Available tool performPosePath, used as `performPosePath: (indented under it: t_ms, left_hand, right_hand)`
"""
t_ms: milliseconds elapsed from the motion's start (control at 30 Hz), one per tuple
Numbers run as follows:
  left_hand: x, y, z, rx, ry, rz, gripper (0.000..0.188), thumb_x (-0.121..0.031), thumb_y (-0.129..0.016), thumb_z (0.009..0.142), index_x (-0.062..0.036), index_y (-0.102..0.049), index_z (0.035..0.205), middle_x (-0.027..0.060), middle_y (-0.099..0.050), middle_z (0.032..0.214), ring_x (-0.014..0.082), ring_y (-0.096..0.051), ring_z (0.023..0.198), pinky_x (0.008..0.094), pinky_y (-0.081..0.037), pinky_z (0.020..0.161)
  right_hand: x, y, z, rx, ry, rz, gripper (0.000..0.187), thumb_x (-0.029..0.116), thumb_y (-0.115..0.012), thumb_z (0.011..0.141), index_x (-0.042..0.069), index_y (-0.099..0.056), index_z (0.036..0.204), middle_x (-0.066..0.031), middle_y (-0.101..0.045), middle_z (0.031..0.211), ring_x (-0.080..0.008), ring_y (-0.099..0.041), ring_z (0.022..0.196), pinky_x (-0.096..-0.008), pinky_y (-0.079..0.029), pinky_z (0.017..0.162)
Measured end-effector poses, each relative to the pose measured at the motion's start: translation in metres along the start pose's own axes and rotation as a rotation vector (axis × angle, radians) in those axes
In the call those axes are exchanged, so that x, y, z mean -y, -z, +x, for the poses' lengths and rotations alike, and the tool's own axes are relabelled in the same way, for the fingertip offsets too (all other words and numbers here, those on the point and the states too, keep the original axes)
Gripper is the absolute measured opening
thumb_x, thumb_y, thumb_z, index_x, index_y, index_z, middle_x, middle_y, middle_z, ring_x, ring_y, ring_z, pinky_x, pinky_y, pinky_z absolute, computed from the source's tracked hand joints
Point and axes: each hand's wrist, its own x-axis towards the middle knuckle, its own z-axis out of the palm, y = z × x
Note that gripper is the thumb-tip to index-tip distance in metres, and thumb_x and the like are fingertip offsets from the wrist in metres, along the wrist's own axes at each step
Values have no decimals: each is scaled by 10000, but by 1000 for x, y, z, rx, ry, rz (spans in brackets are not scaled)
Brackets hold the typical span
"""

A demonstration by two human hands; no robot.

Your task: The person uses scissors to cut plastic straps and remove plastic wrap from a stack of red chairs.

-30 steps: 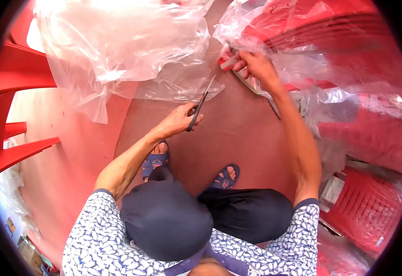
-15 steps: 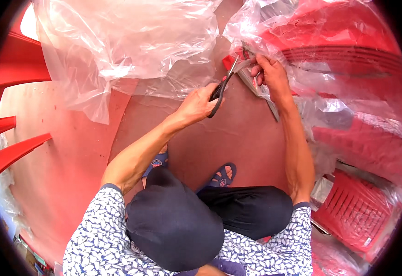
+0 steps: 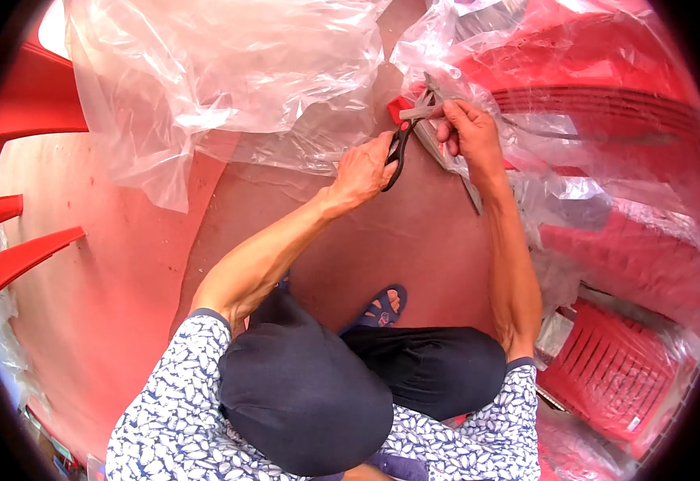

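My left hand (image 3: 362, 171) is closed around the handles of black scissors (image 3: 401, 146) with a red spot at the pivot. The blades point away and to the right, meeting a pale, translucent strip (image 3: 420, 113). I pinch the strip's right end between the thumb and fingers of my right hand (image 3: 470, 132). Whether the blades are closed through the strip, I cannot tell. Just beyond both hands, clear plastic film (image 3: 434, 58) drapes over a stack of red plastic chairs (image 3: 598, 96). A small red part (image 3: 395, 108) shows behind the scissor tips.
A large sheet of clear plastic (image 3: 238, 72) spreads over the far left floor. Red chair legs (image 3: 33, 256) jut in from the left. On the right, more wrapped red chairs (image 3: 614, 361) lie close to my right arm. My sandaled foot (image 3: 382, 306) rests on the reddish floor (image 3: 326, 264).
My left hand has moved right and away with the scissors, bringing the blades up to the strip. My right hand stays nearly in place, still pinching it.
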Motion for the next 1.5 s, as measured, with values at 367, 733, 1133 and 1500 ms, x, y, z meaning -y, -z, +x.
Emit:
performPosePath:
  t_ms: [367,733,1133,1500]
  left_hand:
    - [7,16,13,146,-89,105,314,-184,-631,880,-49,-534,1146,221,-661,924,428,-649,882,515,-499,733]
    - [7,30,-6,170,10,-89,337,-210,-616,896,-36,-527,1171,226,-625,802,429,-630,797,498,-473,698]
    - [-27,91,-29,539,316,-520,320,-255,-648,940,1,-561,1113,50,-578,767,140,-591,685,295,-485,605]
    - [-16,84,8,498,31,-33,300,-266,-605,902,27,-557,948,264,-585,740,424,-576,689,467,-441,628]
  right_hand:
    - [7,4,0,22,38,12,286,311,-564,1024,63,-690,956,32,-598,645,-34,-435,481,-187,-316,464]
    - [-46,-38,-7,-81,278,-601,278,289,-547,1016,57,-688,959,-77,-599,597,-168,-604,556,-346,-439,533]
    - [-97,-77,7,-153,444,-866,132,185,-579,942,62,-564,893,-219,-643,757,-435,-638,703,-521,-476,597]
    - [-137,-92,10,-248,478,-540,270,252,-589,979,124,-677,1200,-199,-676,808,-409,-669,763,-483,-496,624]
